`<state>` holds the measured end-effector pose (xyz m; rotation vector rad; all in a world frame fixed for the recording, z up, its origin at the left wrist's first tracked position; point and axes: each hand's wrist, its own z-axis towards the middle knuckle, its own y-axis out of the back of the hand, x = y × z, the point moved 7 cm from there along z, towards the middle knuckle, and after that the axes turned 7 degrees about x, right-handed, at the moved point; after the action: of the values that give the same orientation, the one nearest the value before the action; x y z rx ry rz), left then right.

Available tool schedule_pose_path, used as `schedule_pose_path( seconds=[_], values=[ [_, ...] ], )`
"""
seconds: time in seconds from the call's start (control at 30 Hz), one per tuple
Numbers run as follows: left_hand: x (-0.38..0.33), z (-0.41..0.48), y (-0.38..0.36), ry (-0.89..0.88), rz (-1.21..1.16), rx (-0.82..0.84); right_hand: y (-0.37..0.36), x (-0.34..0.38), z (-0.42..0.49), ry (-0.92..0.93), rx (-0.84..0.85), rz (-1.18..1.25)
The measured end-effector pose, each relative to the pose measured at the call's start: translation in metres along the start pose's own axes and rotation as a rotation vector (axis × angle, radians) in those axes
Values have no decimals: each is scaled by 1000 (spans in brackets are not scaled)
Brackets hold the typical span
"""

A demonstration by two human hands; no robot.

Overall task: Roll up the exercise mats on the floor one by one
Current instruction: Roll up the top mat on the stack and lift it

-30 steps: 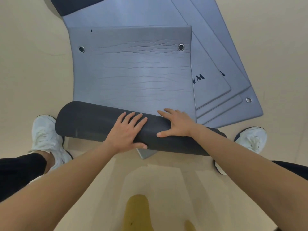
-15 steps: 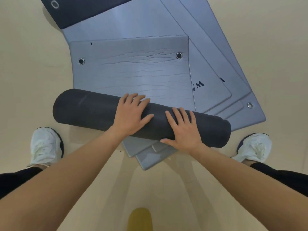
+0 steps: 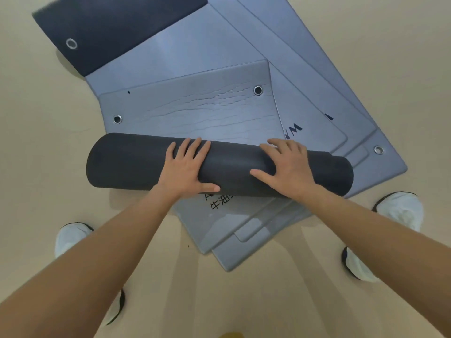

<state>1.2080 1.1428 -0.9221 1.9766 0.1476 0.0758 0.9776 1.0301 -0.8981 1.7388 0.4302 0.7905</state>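
Right now both grips are open and flat. Your left hand lies palm-down on the middle of the dark roll, fingers spread over its far side and thumb stretched along the near side. Your right hand presses the same roll further right, fingers splayed over the crest. Neither grip closes round anything.

Both forearms reach forward and down from the bottom corners and converge on the roll. It lies crosswise on the stack, with its left end out over the floor.

Beyond your fingers the flat tail of that mat lies unrolled, with metal eyelets near its far edge. Beneath it, grey mats fan out askew, their corners pointing toward you. A dark mat lies at the far left. Your left shoe and right shoe stand on either side of the stack.
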Motion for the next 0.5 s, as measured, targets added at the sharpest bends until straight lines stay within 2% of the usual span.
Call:
schedule_pose_path(
  seconds=[0.1, 0.2, 0.3, 0.5],
  values=[
    [5, 21, 15, -45, 7, 57, -27, 2, -10, -18, 193, -275],
    [3, 35, 25, -110, 119, 106, -31, -9, 5, -36, 320, -355],
    [0, 42, 29, -156, 201, 118, -25, -13, 18, 20, 338, -361],
    [-9, 41, 41, -179, 172, 91, -10, -5, 20, 133, 280, -317]
  ],
)
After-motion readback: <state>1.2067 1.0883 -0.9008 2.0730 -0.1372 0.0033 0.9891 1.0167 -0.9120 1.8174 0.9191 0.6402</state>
